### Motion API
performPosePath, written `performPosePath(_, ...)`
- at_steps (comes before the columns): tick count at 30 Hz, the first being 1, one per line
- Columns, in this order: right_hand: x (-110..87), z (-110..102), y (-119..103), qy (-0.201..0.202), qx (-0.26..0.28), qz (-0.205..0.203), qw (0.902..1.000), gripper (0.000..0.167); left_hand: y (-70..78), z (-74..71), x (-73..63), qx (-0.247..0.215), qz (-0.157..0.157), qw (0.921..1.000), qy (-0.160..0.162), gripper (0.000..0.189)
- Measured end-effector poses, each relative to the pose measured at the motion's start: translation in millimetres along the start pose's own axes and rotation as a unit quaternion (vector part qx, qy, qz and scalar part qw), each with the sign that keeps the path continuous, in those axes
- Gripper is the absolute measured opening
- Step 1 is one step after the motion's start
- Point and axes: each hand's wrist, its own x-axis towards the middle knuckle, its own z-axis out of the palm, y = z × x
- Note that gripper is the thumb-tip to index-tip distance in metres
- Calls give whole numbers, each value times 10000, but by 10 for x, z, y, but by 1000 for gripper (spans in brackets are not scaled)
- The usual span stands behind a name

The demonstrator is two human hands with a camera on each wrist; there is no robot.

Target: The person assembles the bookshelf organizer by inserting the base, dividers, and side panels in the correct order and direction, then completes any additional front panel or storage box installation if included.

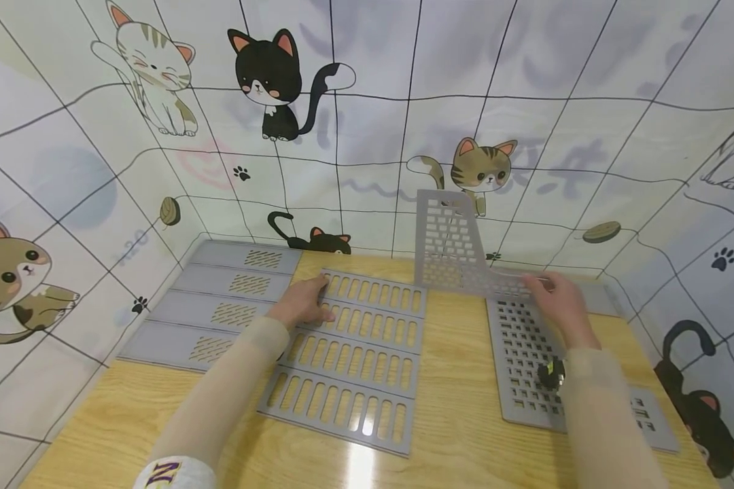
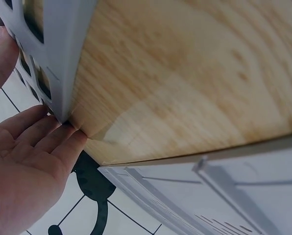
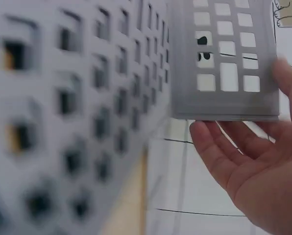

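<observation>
My right hand (image 1: 559,305) holds a grey L-shaped panel (image 1: 443,238) with brick-like holes by its low right end, raised upright. In the right wrist view, the thumb is at one edge of this panel (image 3: 229,105) and the fingers (image 3: 212,147) reach beneath and behind it. My left hand (image 1: 302,302) rests at the far left corner of a grey slotted panel (image 1: 345,343). In the left wrist view, nearly straight fingers (image 2: 43,132) touch that panel's edge, and the thumb lies over its slotted face.
Grey panels with short diagonal slits (image 1: 220,292) lie at the left. Beneath my right arm is a perforated panel (image 1: 520,367), and a smaller grey piece (image 1: 654,421) lies near the right edge of the wooden table (image 1: 459,407). Cat-printed walls (image 1: 373,122) surround the table.
</observation>
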Motion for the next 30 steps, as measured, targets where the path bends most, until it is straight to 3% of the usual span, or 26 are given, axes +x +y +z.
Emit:
performPosePath(6,-98,105,53,417,1173,822,9888,88,19,-12,-1,-69,-23,10000,-14,99)
performPosePath(12,-43,165,125,604,1681,1024,9786,89,17,-10,10,-181,-63,9998,-17,99)
performPosePath(23,-32,87,234,350,1874,509,9803,85,48,-30,13,-359,-312,9989,-42,99)
performPosePath(30,-48,91,216,300,2060,510,9768,85,22,-31,25,-394,-297,9987,-121,96)
